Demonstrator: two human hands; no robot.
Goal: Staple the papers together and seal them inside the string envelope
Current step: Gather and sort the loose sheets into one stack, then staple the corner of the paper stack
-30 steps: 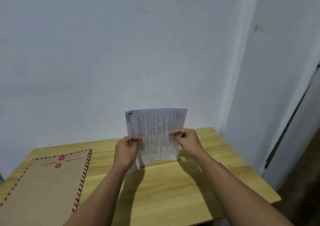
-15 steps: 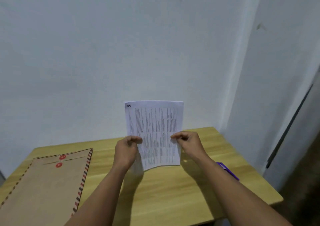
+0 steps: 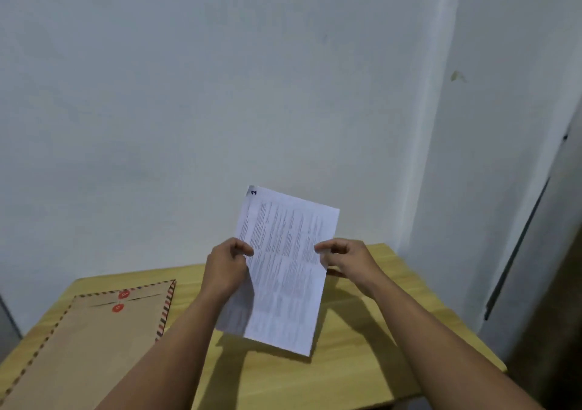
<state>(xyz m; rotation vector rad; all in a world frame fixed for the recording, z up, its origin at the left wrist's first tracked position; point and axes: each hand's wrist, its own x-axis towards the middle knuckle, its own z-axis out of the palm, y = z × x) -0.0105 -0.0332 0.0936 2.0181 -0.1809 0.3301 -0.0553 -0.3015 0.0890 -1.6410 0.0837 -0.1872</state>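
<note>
Papers [image 3: 283,271] are pinched at both side edges by left hand [image 3: 227,271] and right hand [image 3: 348,260], lifted above bench [image 3: 362,375]; squaring step judged underway. A stapler, not seen, is needed next.

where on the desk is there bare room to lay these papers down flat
Bare wood lies between the envelope and the table's right edge, under the held papers. The table's left side is crowded by the envelope.

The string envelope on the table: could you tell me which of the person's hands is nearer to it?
Left. The left hand grips the papers just right of the string envelope; the right hand pinches their far edge, farther from it.
</note>
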